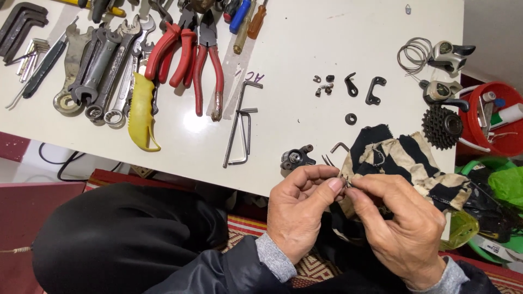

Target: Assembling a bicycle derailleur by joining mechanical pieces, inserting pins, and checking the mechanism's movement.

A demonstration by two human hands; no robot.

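At the table's near edge point(256, 182), left hand point(298, 209) and right hand point(400, 226) pinching one small metal piece point(346, 182) between meeting fingertips. Lying at twelve o'clock of both grips, long axis indistinct; striped rag point(406, 158) at one o'clock, just beside.

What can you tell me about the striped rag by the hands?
The striped rag is a worn cloth with broad black and dirty cream bands, frayed along its edges and stained. It lies crumpled at the near edge of the white table, partly hanging over it. The right hand covers its lower left part and the left hand meets it there, both pinching a small metal piece. A black cog cluster sits just beyond its far right corner.
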